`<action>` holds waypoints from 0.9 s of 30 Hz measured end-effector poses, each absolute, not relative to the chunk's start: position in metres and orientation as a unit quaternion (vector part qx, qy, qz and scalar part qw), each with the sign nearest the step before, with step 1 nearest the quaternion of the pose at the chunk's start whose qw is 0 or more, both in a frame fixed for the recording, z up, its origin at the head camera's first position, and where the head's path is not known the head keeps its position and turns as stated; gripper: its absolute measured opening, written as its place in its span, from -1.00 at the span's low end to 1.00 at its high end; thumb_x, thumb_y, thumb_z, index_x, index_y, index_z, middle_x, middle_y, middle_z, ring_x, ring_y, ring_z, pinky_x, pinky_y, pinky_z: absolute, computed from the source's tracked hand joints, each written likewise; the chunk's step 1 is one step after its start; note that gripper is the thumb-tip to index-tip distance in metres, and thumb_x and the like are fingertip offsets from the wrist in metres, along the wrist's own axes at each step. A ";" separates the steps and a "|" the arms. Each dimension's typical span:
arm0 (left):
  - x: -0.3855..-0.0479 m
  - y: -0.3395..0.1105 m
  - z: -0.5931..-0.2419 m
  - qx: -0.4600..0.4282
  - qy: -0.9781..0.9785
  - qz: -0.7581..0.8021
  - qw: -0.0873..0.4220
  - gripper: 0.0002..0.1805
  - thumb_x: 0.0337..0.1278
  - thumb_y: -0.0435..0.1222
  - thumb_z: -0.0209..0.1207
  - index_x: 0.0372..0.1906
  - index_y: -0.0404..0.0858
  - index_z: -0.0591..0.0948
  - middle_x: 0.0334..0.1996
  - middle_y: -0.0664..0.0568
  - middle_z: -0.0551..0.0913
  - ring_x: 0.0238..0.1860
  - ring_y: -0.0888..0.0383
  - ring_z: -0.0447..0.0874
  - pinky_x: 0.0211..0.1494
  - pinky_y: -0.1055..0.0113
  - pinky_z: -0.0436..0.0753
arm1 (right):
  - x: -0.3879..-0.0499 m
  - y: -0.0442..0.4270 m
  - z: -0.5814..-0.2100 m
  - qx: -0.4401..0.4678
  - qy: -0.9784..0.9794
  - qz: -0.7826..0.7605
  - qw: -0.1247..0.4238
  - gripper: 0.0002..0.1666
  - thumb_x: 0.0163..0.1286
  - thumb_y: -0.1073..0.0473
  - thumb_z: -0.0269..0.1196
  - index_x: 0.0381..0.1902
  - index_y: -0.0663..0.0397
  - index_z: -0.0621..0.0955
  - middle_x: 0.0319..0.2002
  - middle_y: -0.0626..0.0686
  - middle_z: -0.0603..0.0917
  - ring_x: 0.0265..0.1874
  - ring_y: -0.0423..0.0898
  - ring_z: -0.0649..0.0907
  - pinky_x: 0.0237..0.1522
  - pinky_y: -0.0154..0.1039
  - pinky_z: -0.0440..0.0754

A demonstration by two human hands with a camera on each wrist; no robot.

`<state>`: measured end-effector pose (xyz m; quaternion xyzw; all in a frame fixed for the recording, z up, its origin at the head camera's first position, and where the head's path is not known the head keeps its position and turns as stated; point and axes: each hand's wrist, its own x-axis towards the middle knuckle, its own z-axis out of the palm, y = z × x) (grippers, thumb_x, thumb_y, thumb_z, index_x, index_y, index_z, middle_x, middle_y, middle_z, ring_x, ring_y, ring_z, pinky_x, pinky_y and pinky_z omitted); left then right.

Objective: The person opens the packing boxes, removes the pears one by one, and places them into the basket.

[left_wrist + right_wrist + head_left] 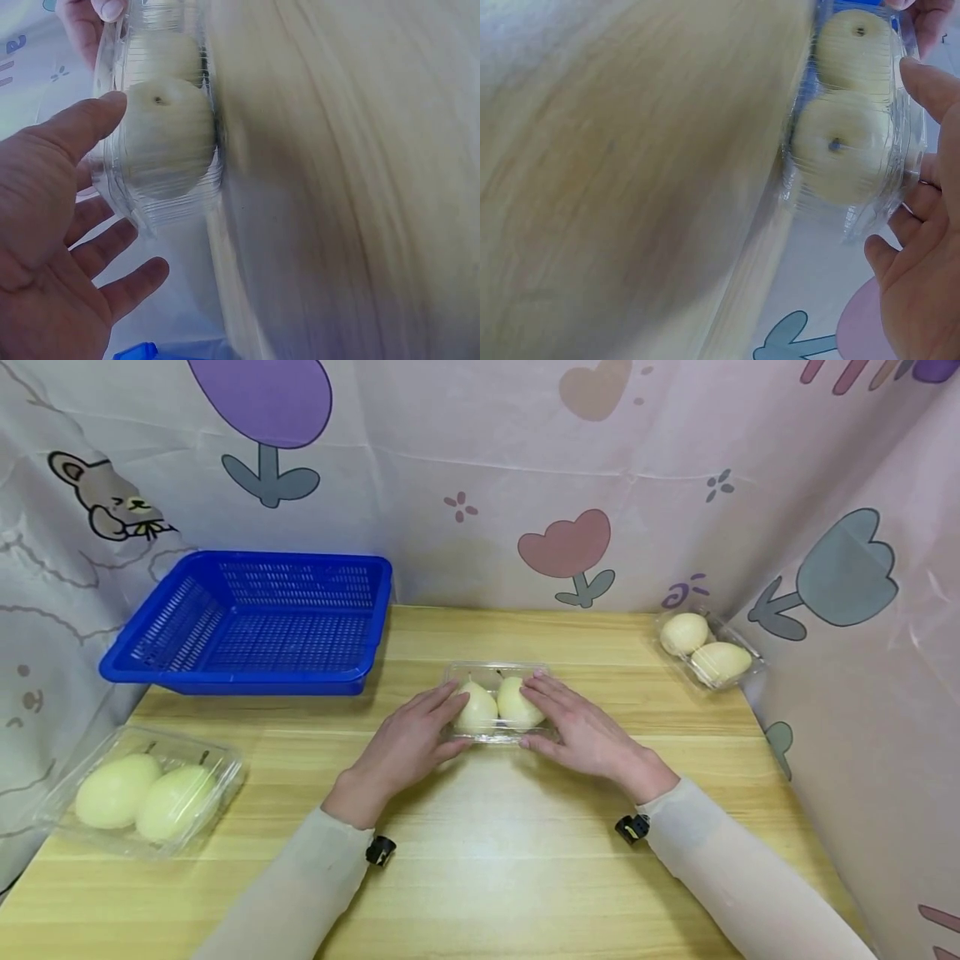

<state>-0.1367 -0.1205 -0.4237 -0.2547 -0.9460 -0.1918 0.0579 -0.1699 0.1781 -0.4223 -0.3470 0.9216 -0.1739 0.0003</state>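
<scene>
Head view: the left hand [405,739] and the right hand [585,731] lay at opposite ends of a clear, rectangular plastic box [495,737] between them, on the pale, wood-grained tabletop [465,860]. Each grip was wide, fingers mostly straight over the box's end and thumb at the edge nearer the person. Inside, between the two grips, sat two round, pale yellow pears side by side, the left pear [477,712] and the right pear [517,705], stems pointing away from the person. Both wrist views showed thumb and fingers parted, thumb tip against the rim.

Beyond the left grip and to its left stood a blue, rectangular plastic basket [232,680] with slotted walls. Left of that grip, well apart, was a second clear plastic box [177,750] with two pears in it. Farther off, beyond and right of the right grip, a third clear plastic box [726,630] held two more. A white, flower-printed cloth [457,435] hung behind everything.
</scene>
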 end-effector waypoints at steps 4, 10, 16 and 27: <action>-0.136 -0.121 -0.424 -0.254 -0.946 -0.196 0.052 -0.25 0.36 0.02 0.37 0.52 -0.23 0.47 0.60 -0.15 0.34 0.52 -0.19 0.43 0.51 -0.16 0.49 | -0.170 0.179 -0.423 -0.346 0.922 -0.174 0.003 -0.03 0.53 -0.31 0.23 0.65 0.11 0.26 0.66 0.15 0.22 0.69 0.06 0.10 0.68 0.06 0.12; -0.135 -0.119 -0.425 -0.235 -0.944 -0.224 0.051 -0.26 0.38 -0.03 0.37 0.53 -0.23 0.45 0.60 -0.16 0.33 0.56 -0.17 0.37 0.57 -0.11 0.43 | -0.170 0.178 -0.424 -0.345 0.922 -0.177 0.002 -0.04 0.55 -0.28 0.23 0.65 0.13 0.24 0.67 0.15 0.20 0.70 0.05 0.08 0.68 0.06 0.11; -0.128 -0.113 -0.425 -0.191 -0.943 -0.268 0.048 -0.25 0.35 -0.09 0.41 0.53 -0.25 0.45 0.62 -0.19 0.28 0.58 -0.22 0.31 0.59 -0.14 0.38 | -0.170 0.176 -0.426 -0.349 0.919 -0.183 0.000 -0.04 0.56 -0.25 0.22 0.66 0.16 0.22 0.67 0.19 0.19 0.70 0.06 0.08 0.69 0.07 0.10; -0.121 -0.115 -0.431 -0.144 -0.936 -0.317 0.041 -0.10 0.27 -0.18 0.46 0.59 -0.34 0.30 0.56 -0.30 0.32 0.55 -0.27 0.32 0.59 -0.18 0.37 | -0.168 0.172 -0.432 -0.352 0.918 -0.184 -0.014 -0.04 0.57 -0.22 0.22 0.65 0.21 0.20 0.66 0.24 0.19 0.69 0.12 0.08 0.68 0.10 0.12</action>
